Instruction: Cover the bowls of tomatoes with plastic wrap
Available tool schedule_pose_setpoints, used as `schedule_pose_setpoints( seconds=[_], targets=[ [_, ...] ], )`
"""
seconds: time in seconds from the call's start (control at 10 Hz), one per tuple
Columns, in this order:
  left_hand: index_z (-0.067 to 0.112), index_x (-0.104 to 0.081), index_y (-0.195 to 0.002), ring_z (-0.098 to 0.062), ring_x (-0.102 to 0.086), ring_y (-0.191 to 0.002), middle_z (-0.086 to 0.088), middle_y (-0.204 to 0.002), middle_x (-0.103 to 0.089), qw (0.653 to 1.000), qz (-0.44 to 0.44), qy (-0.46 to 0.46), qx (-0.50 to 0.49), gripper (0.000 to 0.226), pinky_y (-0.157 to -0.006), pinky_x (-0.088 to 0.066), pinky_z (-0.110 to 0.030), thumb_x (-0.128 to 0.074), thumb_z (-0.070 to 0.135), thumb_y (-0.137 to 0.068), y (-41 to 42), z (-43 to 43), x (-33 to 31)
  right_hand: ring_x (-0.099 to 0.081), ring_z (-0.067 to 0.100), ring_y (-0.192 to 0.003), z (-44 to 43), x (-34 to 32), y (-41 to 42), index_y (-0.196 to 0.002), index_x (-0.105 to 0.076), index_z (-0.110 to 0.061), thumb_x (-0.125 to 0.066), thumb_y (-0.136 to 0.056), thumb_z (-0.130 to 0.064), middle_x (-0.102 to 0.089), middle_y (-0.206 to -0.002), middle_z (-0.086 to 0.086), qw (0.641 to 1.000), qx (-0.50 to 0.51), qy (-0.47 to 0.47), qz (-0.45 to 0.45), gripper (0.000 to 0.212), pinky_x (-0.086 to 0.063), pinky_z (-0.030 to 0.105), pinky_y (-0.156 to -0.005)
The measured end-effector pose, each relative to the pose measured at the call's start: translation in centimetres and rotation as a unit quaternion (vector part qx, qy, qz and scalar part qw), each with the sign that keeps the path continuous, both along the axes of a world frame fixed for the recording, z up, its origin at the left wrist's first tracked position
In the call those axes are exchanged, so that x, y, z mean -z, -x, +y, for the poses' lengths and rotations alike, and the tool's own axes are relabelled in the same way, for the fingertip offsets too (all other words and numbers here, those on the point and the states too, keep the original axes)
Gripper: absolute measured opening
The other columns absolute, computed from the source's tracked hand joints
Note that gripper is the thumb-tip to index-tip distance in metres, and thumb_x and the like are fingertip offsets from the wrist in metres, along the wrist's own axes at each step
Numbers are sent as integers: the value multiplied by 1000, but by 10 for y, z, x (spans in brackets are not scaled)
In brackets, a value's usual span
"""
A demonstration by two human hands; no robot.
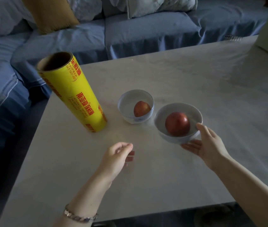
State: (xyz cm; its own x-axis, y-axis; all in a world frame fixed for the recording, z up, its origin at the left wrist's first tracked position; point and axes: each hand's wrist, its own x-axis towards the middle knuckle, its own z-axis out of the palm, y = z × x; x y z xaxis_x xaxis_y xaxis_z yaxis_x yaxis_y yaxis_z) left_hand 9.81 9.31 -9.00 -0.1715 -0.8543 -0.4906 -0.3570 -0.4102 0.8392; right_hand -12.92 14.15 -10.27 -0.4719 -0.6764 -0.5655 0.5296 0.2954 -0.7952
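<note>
Watching the roll first, because the next move turns on it. It stands on end at the left of the table, long axis upright, open cardboard core at the top. It sits ahead of the left hand and a little to its left, with bare tabletop between them. We judge that the left hand is clearly the nearer one for fetching the wrap; the right hand would have to cross both bowls to reach it.

The left hand hovers just above the table, fingers loosely curled toward the thumb, with nothing in them.

The right hand is at the near bowl. Its thumb lies along the right rim and its fingers are stretched out flat at the bowl's near wall. It is spread wide, cupping and steadying the bowl, not clamped round it.

That bowl holds one tomato. The far bowl sits just beside it to the upper left, with a smaller tomato inside, and the roll stands just left of that.

We can't tell whether any film lies over either bowl. There is a faint sheen on the near one, but no edge of wrap shows. No loose sheet hangs from the roll either.

Our read is that the covering is at its start. With the roll upright, a grasp round its side from the right suits the left hand best.
</note>
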Motion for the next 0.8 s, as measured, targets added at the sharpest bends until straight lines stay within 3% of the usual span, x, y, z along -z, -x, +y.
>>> schedule_pose_setpoints(
  seconds=[0.2,0.3,0.4,0.5,0.6,0.7,0.8],
  targets=[
    [16,-61,-83,-18,-62,-73,-5,-81,-67,1000,-15,7,4,16,-64,-42,-24,-50,15,-95,-11,5,8,-62,30,-72,-27,15,-4,-109,-46,-15,-48,-94,-25,-56,-90,16,997,72,3,-24,18,-58,44,-68],
    [16,-63,-84,-19,-65,-77,-4,-82,-69,1000,-21,12,3,18,-72,-44,-29,-49,19,-95,-14,8,11,-62,27,-71,-26,21,-8,-109,-49,-15,-45,-96,-23,-58,-88,16,999,53,1,2,16,-59,34,-62],
    [15,-64,-83,-18,-66,-77,-3,-82,-70,1000,-27,6,6,20,-71,-44,-30,-49,20,-95,-17,8,12,-61,25,-65,-20,25,-4,-111,-53,-10,-47,-96,-21,-59,-88,20,998,30,-17,43,20,-58,27,-56],
    [15,-64,-83,-16,-65,-74,-5,-83,-70,999,-28,19,16,19,-68,-44,-26,-50,20,-95,-19,6,13,-61,23,-58,-12,25,4,-115,-55,-9,-53,-91,-26,-62,-81,11,977,-13,-87,196,30,-59,37,-67],
    [11,-62,-84,-17,-63,-73,-7,-82,-66,997,-39,42,48,16,-58,-45,-13,-50,16,-95,-14,2,3,-58,23,-69,-6,7,10,-111,-55,-18,-55,-86,-35,-62,-84,4,887,-88,-142,431,30,-47,32,-64],
    [18,-60,-74,-28,-64,-77,-7,-76,-65,985,-84,79,127,18,-71,-46,-26,-54,18,-92,0,-16,-11,-61,27,-76,-18,-21,14,-97,-59,-21,-52,-84,-29,-65,-87,4,827,-208,-139,502,17,-47,31,-65],
    [18,-54,-66,-25,-57,-63,-6,-65,-57,973,-107,89,186,25,-72,-51,-37,-55,17,-92,27,-46,-36,-62,28,-84,-39,-49,9,-93,-63,-17,-47,-87,-27,-66,-92,6,736,-383,-155,536,20,-47,30,-69]
  ],
)
